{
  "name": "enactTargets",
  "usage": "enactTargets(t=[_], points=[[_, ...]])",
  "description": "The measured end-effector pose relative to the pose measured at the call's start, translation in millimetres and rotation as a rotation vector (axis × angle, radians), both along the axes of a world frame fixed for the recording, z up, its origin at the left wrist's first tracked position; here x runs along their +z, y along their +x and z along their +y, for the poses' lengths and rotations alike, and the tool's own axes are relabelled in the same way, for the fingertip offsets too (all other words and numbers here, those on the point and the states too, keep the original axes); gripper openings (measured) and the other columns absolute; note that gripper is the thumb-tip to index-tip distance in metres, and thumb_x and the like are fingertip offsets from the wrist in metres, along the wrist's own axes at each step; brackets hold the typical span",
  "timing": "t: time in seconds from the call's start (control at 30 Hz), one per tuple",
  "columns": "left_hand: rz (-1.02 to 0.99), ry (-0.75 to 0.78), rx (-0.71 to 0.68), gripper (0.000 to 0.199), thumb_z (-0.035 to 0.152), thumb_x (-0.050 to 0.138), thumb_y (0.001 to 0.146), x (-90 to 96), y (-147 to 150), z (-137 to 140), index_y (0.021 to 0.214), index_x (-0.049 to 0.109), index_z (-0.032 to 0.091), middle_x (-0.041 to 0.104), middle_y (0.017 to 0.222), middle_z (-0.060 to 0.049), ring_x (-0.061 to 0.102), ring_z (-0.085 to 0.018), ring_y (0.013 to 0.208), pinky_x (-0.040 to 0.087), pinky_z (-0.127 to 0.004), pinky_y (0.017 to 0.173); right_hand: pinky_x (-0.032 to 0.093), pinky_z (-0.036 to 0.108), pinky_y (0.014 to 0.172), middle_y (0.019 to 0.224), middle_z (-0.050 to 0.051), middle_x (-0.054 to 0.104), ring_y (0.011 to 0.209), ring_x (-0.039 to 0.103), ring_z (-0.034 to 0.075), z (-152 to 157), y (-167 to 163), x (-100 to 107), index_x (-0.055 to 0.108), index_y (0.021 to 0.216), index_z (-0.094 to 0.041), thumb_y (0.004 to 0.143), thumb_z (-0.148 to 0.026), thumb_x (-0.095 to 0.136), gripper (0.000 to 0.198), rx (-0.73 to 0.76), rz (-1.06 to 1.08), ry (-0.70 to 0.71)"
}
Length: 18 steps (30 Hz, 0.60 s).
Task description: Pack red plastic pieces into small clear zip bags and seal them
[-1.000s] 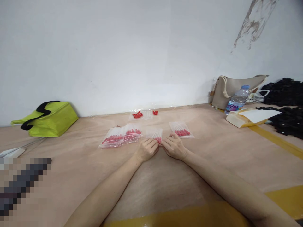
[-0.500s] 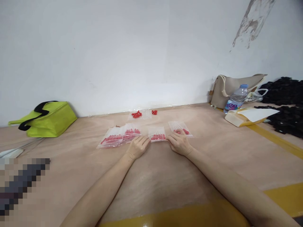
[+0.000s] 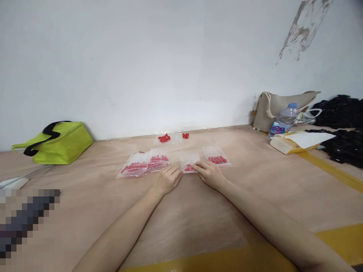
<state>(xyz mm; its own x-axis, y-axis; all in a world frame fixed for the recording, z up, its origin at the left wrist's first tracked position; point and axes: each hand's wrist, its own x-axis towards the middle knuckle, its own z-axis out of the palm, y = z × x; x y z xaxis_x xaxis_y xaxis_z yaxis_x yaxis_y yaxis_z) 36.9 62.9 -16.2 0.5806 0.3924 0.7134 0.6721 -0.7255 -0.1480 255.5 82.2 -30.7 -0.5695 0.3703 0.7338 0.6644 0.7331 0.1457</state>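
A small clear zip bag (image 3: 190, 158) with red pieces in it lies flat between my hands, its sealing edge toward me. My left hand (image 3: 168, 178) has its fingers pressed together at the bag's near left corner. My right hand (image 3: 209, 173) is closed at the near right side, its fingertips covering some of the red pieces. Another zip bag (image 3: 216, 156) with a row of red pieces lies just beyond my right hand. To the left, overlapping filled zip bags (image 3: 133, 166) lie by my left hand.
Loose red pieces (image 3: 164, 138) lie on clear plastic near the wall, with a few more beside them. A lime-green bag (image 3: 64, 145) stands at left. At right are a beige bag (image 3: 263, 111), a water bottle (image 3: 283, 120), an open paper packet (image 3: 286, 143) and black items (image 3: 344, 111).
My right hand has moved left, off the right-hand bag and onto the middle bag, uncovering the row of red pieces there. My left hand stays at the middle bag's left corner.
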Motion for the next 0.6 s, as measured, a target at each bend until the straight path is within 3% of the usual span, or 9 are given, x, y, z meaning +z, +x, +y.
enactTargets(t=[0.1,0.23,0.4,0.6], points=[[-0.029,-0.023,0.003,0.018,0.028,0.052,0.083,5.1,-2.6,-2.0,0.095,0.060,0.018,0.065,0.095,-0.007,0.060,-0.018,0.089,0.049,-0.031,0.078,0.044,0.027,0.066,0.088,0.006,0.065,0.074,0.057,0.014,6.7,9.2,-1.6,0.063,0.098,-0.019,0.082,-0.009,0.043,0.028,-0.014,0.068,0.064],[-0.018,-0.039,0.206,0.032,0.035,0.055,0.079,11.2,-20.4,4.8,0.106,0.058,0.018,0.059,0.113,-0.012,0.053,-0.028,0.107,0.040,-0.047,0.092,0.047,0.031,0.076,0.095,0.007,0.065,0.084,0.059,0.017,17.8,43.1,-1.1,0.062,0.106,-0.023,0.082,-0.013,0.045,0.031,-0.083,0.232,0.059],[0.001,0.007,0.443,0.030,0.028,0.056,0.074,8.4,-38.0,14.7,0.103,0.059,0.020,0.062,0.107,-0.011,0.055,-0.029,0.100,0.038,-0.050,0.089,0.049,0.034,0.080,0.097,0.007,0.063,0.088,0.059,0.019,33.1,88.3,-5.4,0.065,0.101,-0.023,0.079,-0.013,0.043,0.033,-0.207,0.412,-0.023],[0.006,0.092,0.481,0.022,0.018,0.052,0.071,3.8,-34.4,17.0,0.089,0.063,0.020,0.067,0.090,-0.007,0.059,-0.026,0.086,0.044,-0.041,0.076,0.046,0.032,0.073,0.092,0.005,0.064,0.083,0.059,0.019,37.9,105.6,-7.3,0.067,0.091,-0.020,0.065,-0.011,0.047,0.034,-0.250,0.280,-0.277]])
